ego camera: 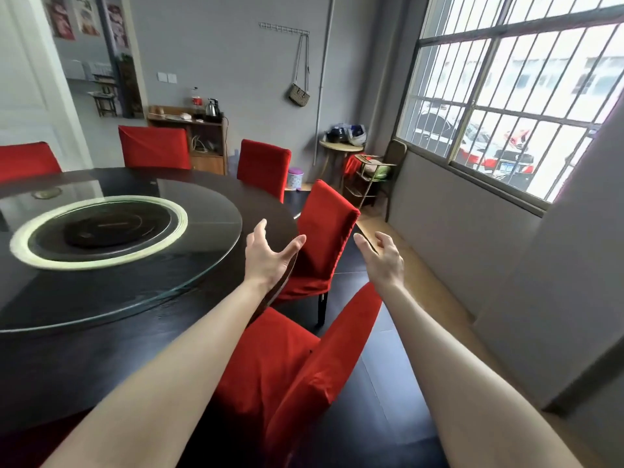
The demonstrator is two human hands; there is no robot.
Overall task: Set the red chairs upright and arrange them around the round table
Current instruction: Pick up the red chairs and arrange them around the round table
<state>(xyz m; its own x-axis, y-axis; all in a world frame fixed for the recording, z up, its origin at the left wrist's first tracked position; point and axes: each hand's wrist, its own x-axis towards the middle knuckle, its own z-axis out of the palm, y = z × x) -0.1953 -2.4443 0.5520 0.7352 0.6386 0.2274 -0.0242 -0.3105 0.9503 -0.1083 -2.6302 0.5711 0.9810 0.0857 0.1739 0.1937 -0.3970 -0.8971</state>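
1. red slip-covered chair [329, 231] stands upright at the rim of the round table [101, 349], seat tucked partly under it. the left hand [266, 261] and right hand [383, 258] flank its backrest with fingers spread and relaxed. both are released and hold nothing.
2. a nearer red chair [287, 373] sits low between the forearms, close against the table. it looks slanted, but the wide lens makes it hard to tell if it truly leans.
3. three more red chairs [153, 146] stand around the far side.
4. risk: the loose cover may slide over the frame, so a grip on cloth alone could slip or drag the cover askew.
5. risk: the left hand hovers over the table edge. pushing the chair inward could pinch its fingers between backrest and rim.
6. risk: the glass turntable [202, 211] lies near the rim, so a hard knock of the chair against the table could jolt it.
7. risk: the two near chairs stand close together. shifting one sideways could catch the other's legs and tip it.
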